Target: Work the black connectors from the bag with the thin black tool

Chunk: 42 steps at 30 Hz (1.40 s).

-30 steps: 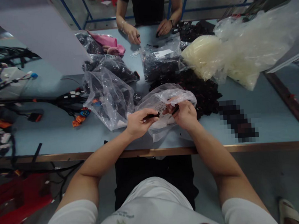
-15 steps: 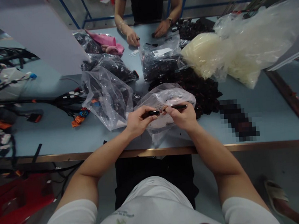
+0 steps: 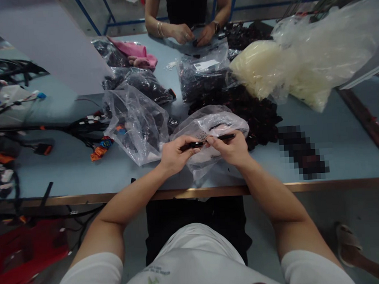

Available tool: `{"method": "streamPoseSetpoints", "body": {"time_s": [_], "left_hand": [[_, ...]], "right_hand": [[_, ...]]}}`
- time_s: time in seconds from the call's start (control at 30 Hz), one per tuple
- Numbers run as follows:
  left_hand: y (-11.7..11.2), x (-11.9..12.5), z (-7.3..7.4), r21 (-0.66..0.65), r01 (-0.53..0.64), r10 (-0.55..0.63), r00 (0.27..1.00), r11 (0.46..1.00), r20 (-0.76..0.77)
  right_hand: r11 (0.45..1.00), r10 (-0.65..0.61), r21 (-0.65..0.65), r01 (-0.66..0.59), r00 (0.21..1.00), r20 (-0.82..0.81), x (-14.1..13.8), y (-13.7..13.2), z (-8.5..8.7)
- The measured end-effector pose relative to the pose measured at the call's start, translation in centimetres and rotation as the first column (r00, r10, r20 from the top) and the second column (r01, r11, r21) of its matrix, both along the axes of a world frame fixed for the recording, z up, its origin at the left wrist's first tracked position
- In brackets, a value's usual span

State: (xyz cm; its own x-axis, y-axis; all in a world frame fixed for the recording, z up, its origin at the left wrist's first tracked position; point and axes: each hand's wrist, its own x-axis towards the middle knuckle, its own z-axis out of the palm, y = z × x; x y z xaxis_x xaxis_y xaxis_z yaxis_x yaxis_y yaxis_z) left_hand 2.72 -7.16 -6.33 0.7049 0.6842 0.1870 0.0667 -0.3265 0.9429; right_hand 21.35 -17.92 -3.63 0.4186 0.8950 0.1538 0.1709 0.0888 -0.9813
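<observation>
My left hand [image 3: 177, 153] pinches a small black plastic connector [image 3: 195, 145] between thumb and fingers. Close beside it, my right hand [image 3: 233, 148] is closed round a slim black tool-like piece [image 3: 227, 136], and its fingertips meet the connector's right end. Whether a tiny part sits between the fingertips is too small to tell. Beneath both hands lies an open clear plastic bag [image 3: 203, 162] with small pale pinkish contents [image 3: 222, 129]. Just behind the bag spreads a heap of small black parts [image 3: 258, 116].
Clear bags of black parts [image 3: 141, 87] and pale yellow parts [image 3: 255, 65] stand further back. Wire harnesses with orange connectors [image 3: 98, 153] lie at left. A pixelated dark object [image 3: 302, 152] rests at right. Across the table, a co-worker's hands [image 3: 199, 35] handle a dark piece.
My hands stay almost in place; the connector has shifted slightly in my left fingers, and the slim piece sits a little lower. The co-worker's hand on the left has moved across to their other hand.
</observation>
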Motion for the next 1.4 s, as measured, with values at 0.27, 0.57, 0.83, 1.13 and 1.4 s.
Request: {"method": "streamPoseSetpoints", "body": {"time_s": [0.27,0.57,0.83,1.13,1.4], "left_hand": [[-0.3,-0.1,0.0,0.011,0.004,-0.004,1.000,1.000,-0.025],[-0.2,-0.2,-0.1,0.061,0.006,-0.005,1.000,0.998,-0.020],[-0.1,-0.2,0.2,-0.018,0.036,-0.036,0.999,0.999,-0.004],[-0.2,-0.2,0.3,-0.019,0.056,-0.056,0.998,0.998,0.012],[-0.3,-0.2,0.4,0.069,0.036,-0.033,0.999,0.997,-0.033]], "right_hand": [[1.000,-0.008,-0.027,0.010,0.998,0.069,-0.1,-0.6,-0.8],[0.978,0.024,0.191,-0.080,0.960,0.279,0.1,-0.6,-1.0],[0.993,0.022,0.110,-0.032,0.996,0.092,0.2,-1.1,-1.3],[0.994,0.023,0.106,-0.041,0.986,0.163,0.0,-1.0,-0.6],[0.992,0.002,0.125,-0.032,0.974,0.228,0.0,-0.8,-1.0]]}}
